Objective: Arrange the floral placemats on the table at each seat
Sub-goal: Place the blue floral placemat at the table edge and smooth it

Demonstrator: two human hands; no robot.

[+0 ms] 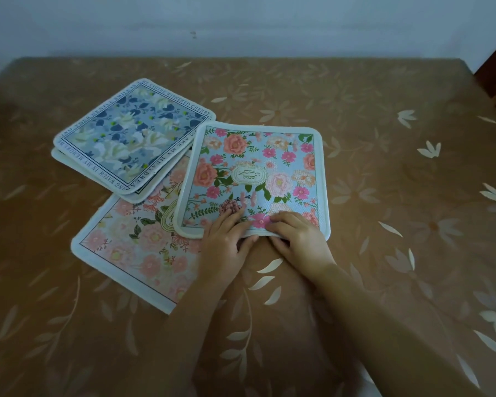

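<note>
Pinching the near edge of the blue placemat (255, 179), the left hand (226, 242) and right hand (301, 239) are set side by side at 6 o'clock of that mat, fingers laid on top and thumbs tucked beneath the hem. Both hands are thus closed on the mat's edge, not spread wide. The near hem is seen raised slightly off the cloth, which suggests a grip meant for lifting or sliding the mat towards a seat. Both forearms enter from 5 o'clock, wrists low, knuckles up.

Item, pink placemat (132, 245): lying flat at 8 o'clock of the hands, partly overlapped by the blue mat's left side and by the stack.

Item, blue-grey placemats (126, 136): a stack of at least two, lettered border, at 10 o'clock, resting on the pink mat's far corner.

Item, table (384, 167): covered by a brown leaf-patterned cloth; seats are not shown.

All mats are still bunched together, so the distribution is judged barely begun.
</note>
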